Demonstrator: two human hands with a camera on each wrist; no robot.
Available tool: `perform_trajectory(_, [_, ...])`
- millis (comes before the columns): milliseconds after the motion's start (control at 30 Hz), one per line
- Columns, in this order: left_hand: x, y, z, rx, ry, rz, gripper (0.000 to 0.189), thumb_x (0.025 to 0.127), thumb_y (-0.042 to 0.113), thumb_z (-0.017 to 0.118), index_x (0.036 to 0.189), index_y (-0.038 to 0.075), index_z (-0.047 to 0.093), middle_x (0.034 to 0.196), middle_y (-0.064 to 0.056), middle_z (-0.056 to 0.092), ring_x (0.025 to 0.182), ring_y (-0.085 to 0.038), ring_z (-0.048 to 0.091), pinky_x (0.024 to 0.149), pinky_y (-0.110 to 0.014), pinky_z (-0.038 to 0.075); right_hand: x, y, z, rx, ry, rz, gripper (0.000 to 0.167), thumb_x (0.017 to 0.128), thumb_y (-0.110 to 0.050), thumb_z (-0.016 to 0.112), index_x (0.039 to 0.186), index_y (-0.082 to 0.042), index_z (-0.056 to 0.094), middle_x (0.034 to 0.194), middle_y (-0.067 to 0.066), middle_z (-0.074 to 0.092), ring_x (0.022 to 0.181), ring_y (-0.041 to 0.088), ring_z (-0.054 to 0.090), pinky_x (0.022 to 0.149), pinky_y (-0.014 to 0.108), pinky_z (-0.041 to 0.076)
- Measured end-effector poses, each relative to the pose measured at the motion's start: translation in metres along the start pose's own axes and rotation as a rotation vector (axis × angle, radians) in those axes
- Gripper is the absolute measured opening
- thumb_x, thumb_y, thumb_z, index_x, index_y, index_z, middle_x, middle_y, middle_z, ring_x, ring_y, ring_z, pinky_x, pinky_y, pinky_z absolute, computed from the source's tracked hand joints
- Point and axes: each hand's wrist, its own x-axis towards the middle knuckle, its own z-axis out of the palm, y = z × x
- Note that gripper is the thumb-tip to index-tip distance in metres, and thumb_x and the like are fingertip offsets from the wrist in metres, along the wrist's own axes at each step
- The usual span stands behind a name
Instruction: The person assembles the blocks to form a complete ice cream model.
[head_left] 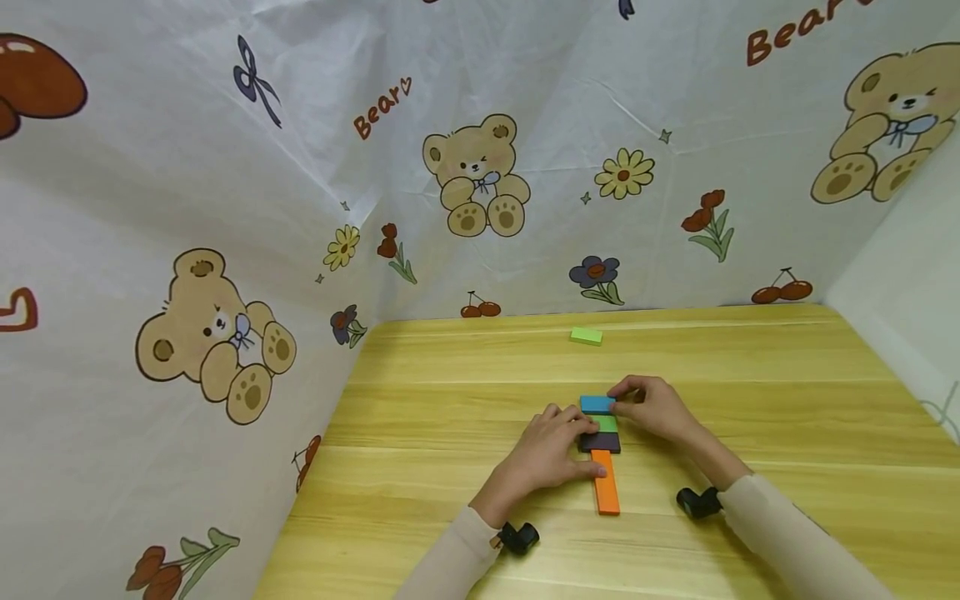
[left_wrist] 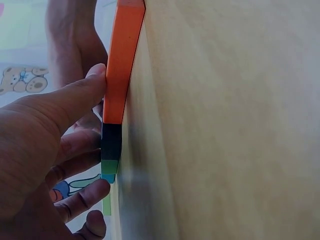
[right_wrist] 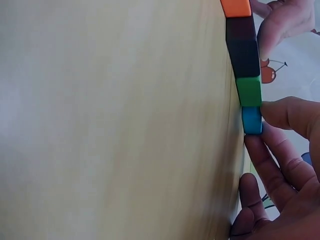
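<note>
On the wooden table lies a row of flat blocks: an orange block [head_left: 608, 493] nearest, set lengthwise, then a black block [head_left: 602, 443], a green block [head_left: 607, 424] and a blue block [head_left: 595, 405], all crosswise. My right hand [head_left: 657, 410] pinches the blue block at its right end, thumb and fingers on either side, as the right wrist view confirms. It sits against the green one. My left hand [head_left: 550, 450] rests on the row from the left, thumb on the orange block and a fingertip on the green one, covering their left parts.
A light green block [head_left: 586, 336] lies alone near the back of the wooden table [head_left: 450, 358]. Behind and to the left hangs a bear-printed cloth [head_left: 555, 250]; a white wall [head_left: 915, 275] stands at the right. Black wrist cameras [head_left: 519, 538] sit beside both sleeves.
</note>
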Motion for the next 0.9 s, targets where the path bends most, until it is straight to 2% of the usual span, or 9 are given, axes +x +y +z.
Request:
perform_trajectory(633, [0.0007, -0.0015, 0.0023, -0.009, 0.007, 0.003, 0.069, 0.091, 0.074, 0.070, 0.148, 0.034, 0.064, 0.145, 0.015, 0.060, 0.114, -0.010, 0.049, 0.090, -0.024, 0.043, -0.0032, -0.0010, 0.0026, 0.014, -0.006, -0.016, 0.017, 0.096, -0.019, 0.079, 0.111, -0.010, 0.080, 0.118, 0.014, 0.076, 0.087, 0.021, 0.058, 0.075, 0.029, 0.047])
perform_trajectory(900, [0.0004, -0.0011, 0.0028, -0.005, 0.004, -0.002, 0.068, 0.092, 0.074, 0.070, 0.148, 0.035, 0.064, 0.151, 0.014, 0.056, 0.120, -0.012, 0.049, 0.093, -0.025, 0.044, -0.0037, -0.0002, 0.0021, 0.033, -0.019, -0.015, 0.017, 0.096, -0.019, 0.080, 0.111, -0.010, 0.080, 0.118, 0.014, 0.076, 0.085, 0.022, 0.059, 0.073, 0.029, 0.047])
